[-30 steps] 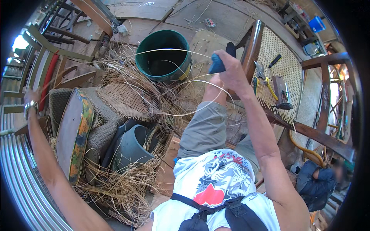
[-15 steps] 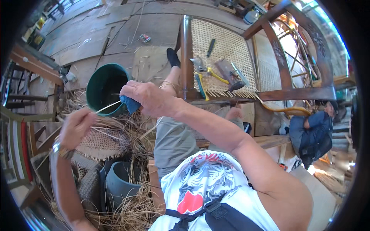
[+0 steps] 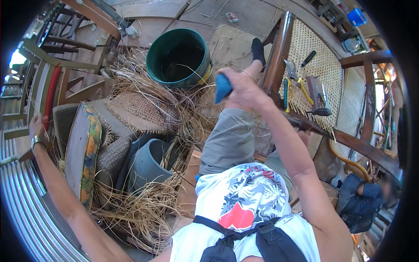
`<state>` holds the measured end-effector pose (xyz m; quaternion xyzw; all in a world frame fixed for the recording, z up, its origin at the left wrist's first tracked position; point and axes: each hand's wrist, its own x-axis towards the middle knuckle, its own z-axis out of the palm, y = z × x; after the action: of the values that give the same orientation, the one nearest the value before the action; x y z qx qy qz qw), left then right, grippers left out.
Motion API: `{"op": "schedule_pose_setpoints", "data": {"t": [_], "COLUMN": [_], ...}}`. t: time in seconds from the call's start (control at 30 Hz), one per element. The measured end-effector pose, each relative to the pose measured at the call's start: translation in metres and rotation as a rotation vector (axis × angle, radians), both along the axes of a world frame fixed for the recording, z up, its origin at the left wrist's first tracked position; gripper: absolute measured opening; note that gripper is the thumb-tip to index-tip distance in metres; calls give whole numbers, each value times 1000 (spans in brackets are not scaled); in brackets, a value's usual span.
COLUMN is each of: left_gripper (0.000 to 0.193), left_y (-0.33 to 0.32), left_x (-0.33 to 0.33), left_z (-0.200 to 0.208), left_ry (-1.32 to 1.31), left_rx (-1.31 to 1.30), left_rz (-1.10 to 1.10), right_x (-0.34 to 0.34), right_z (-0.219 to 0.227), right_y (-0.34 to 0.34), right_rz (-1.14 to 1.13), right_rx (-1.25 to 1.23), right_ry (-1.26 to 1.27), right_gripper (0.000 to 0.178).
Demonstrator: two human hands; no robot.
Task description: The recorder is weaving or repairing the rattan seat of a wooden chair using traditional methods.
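My right hand (image 3: 243, 88) is closed around a folded blue cloth (image 3: 223, 88), held above my bent leg and to the right of the green bucket (image 3: 178, 59). Far out to the left, my left hand (image 3: 38, 126) looks closed beside a chair frame with a red strip (image 3: 52, 98). Whatever its fingers hold is too small and blurred to make out. A thin pale strand (image 3: 188, 69) curves across the bucket's near rim. Loose cane strips (image 3: 135, 214) lie heaped between my arms.
At the right, a wooden chair with a woven cane seat (image 3: 301, 39) carries pliers (image 3: 301, 85), pruning shears (image 3: 291, 70), a black-handled tool (image 3: 309, 58) and a dark block (image 3: 317, 94). A grey container (image 3: 150, 168) and cushions (image 3: 111, 153) stand at the left. Another person (image 3: 360, 196) sits at the lower right.
My left hand has swung far to the left, away from my right hand, which keeps the blue cloth. The view has turned left, so the bucket and chair appear farther right.
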<state>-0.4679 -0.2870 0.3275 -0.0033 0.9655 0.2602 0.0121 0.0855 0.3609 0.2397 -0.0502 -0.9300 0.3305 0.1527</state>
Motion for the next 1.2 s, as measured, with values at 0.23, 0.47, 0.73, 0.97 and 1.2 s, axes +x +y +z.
{"op": "schedule_pose_setpoints", "data": {"t": [0.23, 0.47, 0.73, 0.97, 1.2], "left_gripper": [39, 22, 24, 12, 11], "left_y": [168, 273, 336, 417, 414], "left_x": [139, 223, 337, 463, 359], "left_z": [85, 99, 75, 58, 4], "left_ry": [99, -65, -40, 121, 246], "left_rx": [77, 509, -281, -101, -354], "left_rz": [-391, -481, -1173, -1477, -1219], "right_x": [-24, -21, 40, 108, 280], "right_z": [-6, -47, 43, 76, 38], "right_y": [-120, -178, -124, -90, -26], "right_rz": [342, 357, 360, 101, -494], "right_rx": [-43, -121, -458, -256, -762], "right_ry": [-617, -91, -118, -263, -376], "right_gripper": [62, 67, 59, 33, 25]}}
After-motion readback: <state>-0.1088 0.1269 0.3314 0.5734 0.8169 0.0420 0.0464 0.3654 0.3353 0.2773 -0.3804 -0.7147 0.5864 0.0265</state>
